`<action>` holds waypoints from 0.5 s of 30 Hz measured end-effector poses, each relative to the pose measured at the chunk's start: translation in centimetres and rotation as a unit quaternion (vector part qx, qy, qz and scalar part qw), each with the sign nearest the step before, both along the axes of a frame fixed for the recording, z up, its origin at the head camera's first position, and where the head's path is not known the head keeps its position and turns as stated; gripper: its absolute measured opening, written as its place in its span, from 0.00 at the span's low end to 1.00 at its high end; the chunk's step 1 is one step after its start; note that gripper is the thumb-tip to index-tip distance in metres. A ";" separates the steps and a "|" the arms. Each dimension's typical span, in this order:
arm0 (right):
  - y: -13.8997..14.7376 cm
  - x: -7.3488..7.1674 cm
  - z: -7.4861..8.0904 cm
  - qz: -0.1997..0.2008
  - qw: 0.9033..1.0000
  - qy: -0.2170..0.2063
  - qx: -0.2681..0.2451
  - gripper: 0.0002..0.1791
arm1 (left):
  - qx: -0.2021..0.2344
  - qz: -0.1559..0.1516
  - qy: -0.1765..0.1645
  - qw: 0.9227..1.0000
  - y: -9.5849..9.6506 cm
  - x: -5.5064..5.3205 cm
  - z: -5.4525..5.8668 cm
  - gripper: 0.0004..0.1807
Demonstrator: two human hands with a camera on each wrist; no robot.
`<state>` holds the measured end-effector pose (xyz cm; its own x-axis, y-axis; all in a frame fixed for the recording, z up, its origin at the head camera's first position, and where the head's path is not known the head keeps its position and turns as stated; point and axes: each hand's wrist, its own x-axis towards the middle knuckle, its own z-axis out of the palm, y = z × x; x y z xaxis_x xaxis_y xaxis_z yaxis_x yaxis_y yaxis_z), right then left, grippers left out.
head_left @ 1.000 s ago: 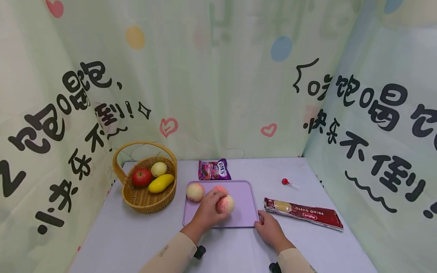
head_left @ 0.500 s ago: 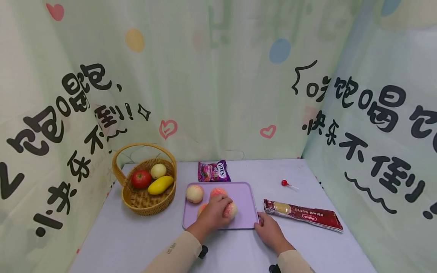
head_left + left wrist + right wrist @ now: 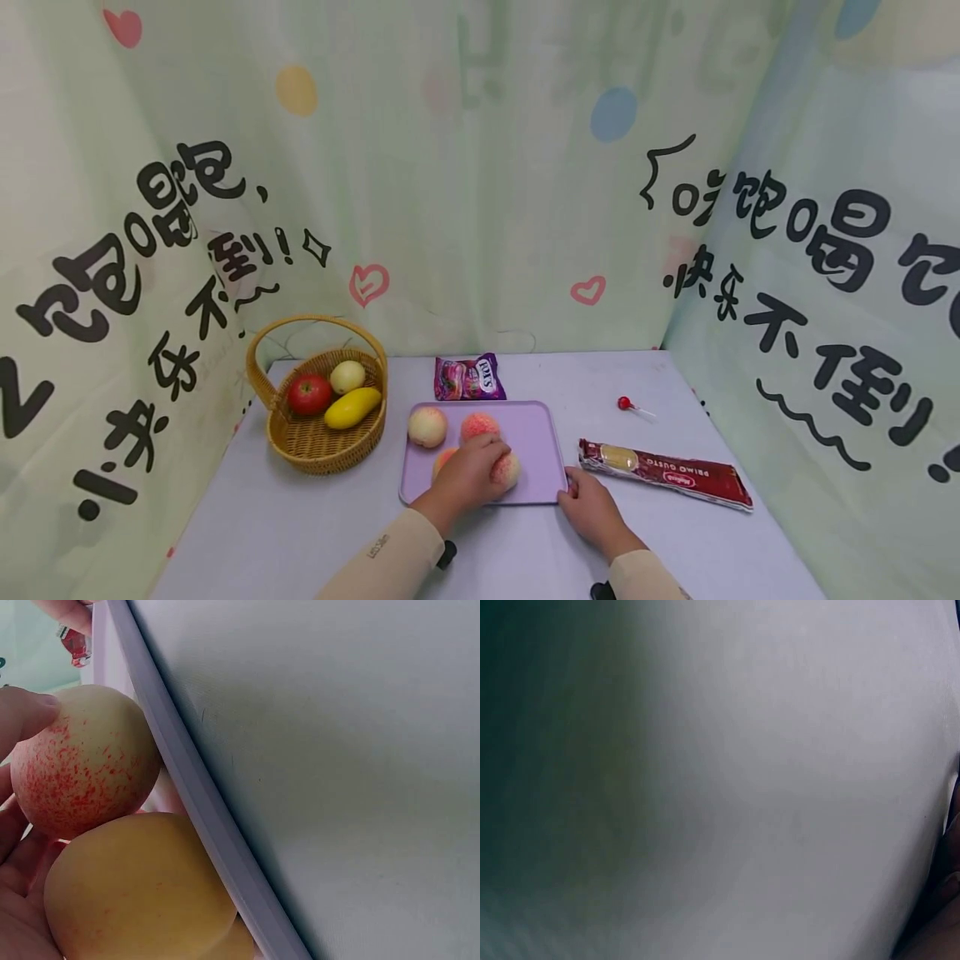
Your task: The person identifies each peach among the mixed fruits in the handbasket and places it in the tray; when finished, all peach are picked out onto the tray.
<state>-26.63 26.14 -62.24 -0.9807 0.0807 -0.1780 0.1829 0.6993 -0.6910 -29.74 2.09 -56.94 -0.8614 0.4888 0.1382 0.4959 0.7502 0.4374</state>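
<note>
My left hand [image 3: 465, 477] grips a pale peach with red speckles [image 3: 507, 470] at the near middle of a lilac tray [image 3: 534, 437]. In the left wrist view, thumb and fingers lie around this peach [image 3: 90, 769], and an orange-yellow peach [image 3: 142, 889] sits right beside it, partly covered by the hand in the head view. Behind the hand lies a pink peach [image 3: 480, 426]; another pale peach [image 3: 427, 427] is at the tray's far left. My right hand [image 3: 592, 507] pinches the tray's near right corner. The right wrist view is mostly blurred, with fingers at its edge.
A wicker basket [image 3: 322, 458] at the left holds a red apple [image 3: 309, 394], a pale round fruit [image 3: 348, 377] and a yellow mango-like fruit [image 3: 352, 408]. Behind the tray lies a purple snack bag [image 3: 469, 377]. To the right are a red lollipop [image 3: 625, 403] and a long red packet [image 3: 667, 475].
My left hand has moved slightly right and nearer with the speckled peach, uncovering the pink peach and part of the orange-yellow one. The right hand stays at the tray corner.
</note>
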 end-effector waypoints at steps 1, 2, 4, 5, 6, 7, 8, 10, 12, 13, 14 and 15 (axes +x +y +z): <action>0.0 0.0 0.0 0.000 1.000 -0.001 0.000 0.31 | 0.002 0.000 -0.003 1.000 0.0 0.0 0.0 0.26; 0.0 0.0 0.0 0.000 1.000 0.000 0.000 0.31 | 0.004 0.000 -0.007 1.000 -0.1 0.0 0.1 0.26; 0.0 0.0 0.0 0.001 1.000 0.003 -0.001 0.31 | 0.005 0.002 -0.012 1.000 -0.2 0.1 0.1 0.26; -0.1 0.0 0.0 0.002 1.000 0.005 -0.003 0.31 | 0.006 0.002 -0.015 1.000 -0.3 0.0 0.0 0.27; -0.1 0.0 0.0 0.002 1.000 0.006 -0.003 0.31 | 0.008 0.003 -0.018 1.000 -0.4 0.0 0.1 0.27; -0.1 0.0 0.1 0.003 1.000 0.007 -0.003 0.31 | 0.011 0.004 -0.019 1.000 -0.5 0.0 0.1 0.27; -0.1 0.0 0.1 0.004 1.000 0.009 -0.002 0.31 | 0.014 0.004 -0.019 1.000 -0.6 0.0 0.1 0.27; -0.2 0.1 0.2 0.003 1.000 0.008 -0.001 0.31 | 0.021 0.007 -0.021 1.000 -0.8 0.0 0.2 0.27; -0.1 0.1 0.2 0.003 1.000 0.009 0.000 0.31 | 0.032 0.015 -0.023 0.999 -1.1 0.0 0.3 0.26; -0.1 0.2 0.2 0.003 1.000 0.009 -0.001 0.31 | 0.038 0.016 -0.020 0.999 -1.3 0.0 0.3 0.26; -0.1 0.2 0.2 0.003 1.000 0.010 0.000 0.31 | 0.045 0.019 -0.020 0.999 -1.5 -0.1 0.2 0.25; -0.1 0.2 0.2 0.002 1.000 0.010 0.000 0.31 | 0.055 0.021 -0.020 0.998 -1.7 -0.1 0.2 0.24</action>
<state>-26.43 26.08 -62.06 -0.9843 0.0767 -0.1592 0.1669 0.6999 -0.6944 -29.84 0.41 -56.74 -0.8870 0.4351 0.1545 0.4451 0.7165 0.5372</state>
